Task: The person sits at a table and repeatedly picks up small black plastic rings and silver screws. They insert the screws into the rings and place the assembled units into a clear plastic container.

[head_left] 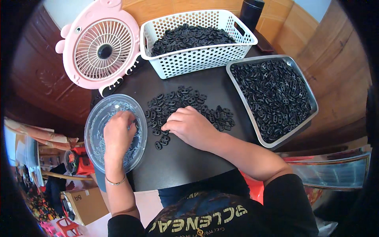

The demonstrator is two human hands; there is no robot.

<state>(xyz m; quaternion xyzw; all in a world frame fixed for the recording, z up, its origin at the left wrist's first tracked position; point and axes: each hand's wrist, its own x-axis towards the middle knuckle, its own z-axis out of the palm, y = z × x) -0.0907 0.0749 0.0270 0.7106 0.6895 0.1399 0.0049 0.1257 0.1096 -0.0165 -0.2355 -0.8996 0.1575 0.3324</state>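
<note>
Two containers of small black plastic pieces stand at the far side of the dark tabletop (189,166): a white perforated basket (197,59) and a grey metal tray (312,102). Beside them stands a pink fan (98,47). The left hand (118,132) reaches into a clear plastic bowl (96,118) of small metal parts; its grip is hidden. The right hand (189,126) rests, fingers curled, on a loose pile of black pieces (173,100).

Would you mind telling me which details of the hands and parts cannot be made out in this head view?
- Left hand fingertips: curled down inside the clear bowl, so any grip is hidden.
- Right hand fingertips: hidden under the palm, over the black parts.
- Thin pieces in the bowl: too small to identify.
- Black cylinder: cut off by the top edge.
</note>
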